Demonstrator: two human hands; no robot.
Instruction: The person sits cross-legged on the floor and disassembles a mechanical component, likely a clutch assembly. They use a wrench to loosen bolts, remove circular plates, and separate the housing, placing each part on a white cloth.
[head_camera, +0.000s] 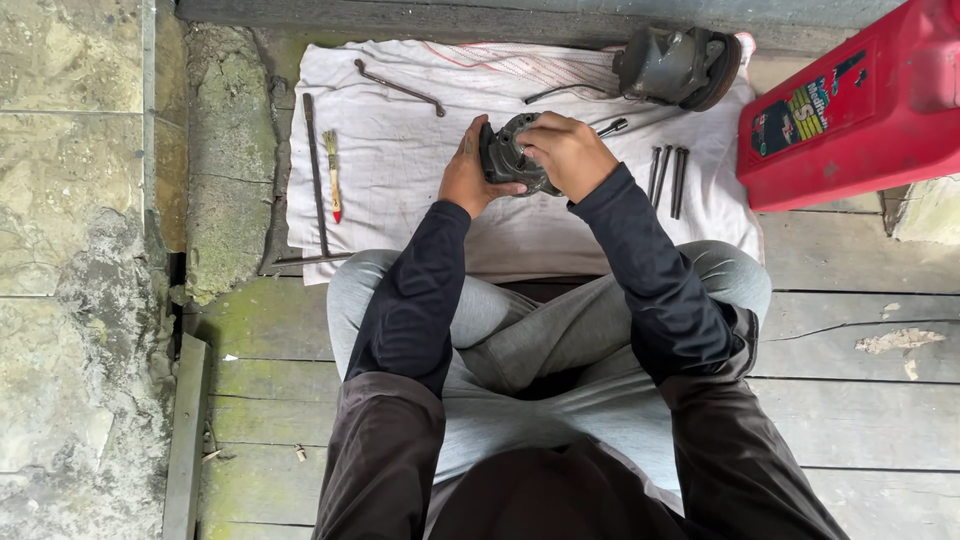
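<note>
Crossed legs (540, 340), both hands raised above a white cloth (400, 160).
Left hand (467, 180) and right hand (568, 152) clamp a round metal part (510, 152).

Right hand (568, 152) is covering most of the dark metal part (508, 155), its top face hidden; left hand (466, 180) is hiding the part's left edge. Red jug (858, 105) is running off the right and top edges. Grey housing (678, 65) details are too small to tell.
</note>
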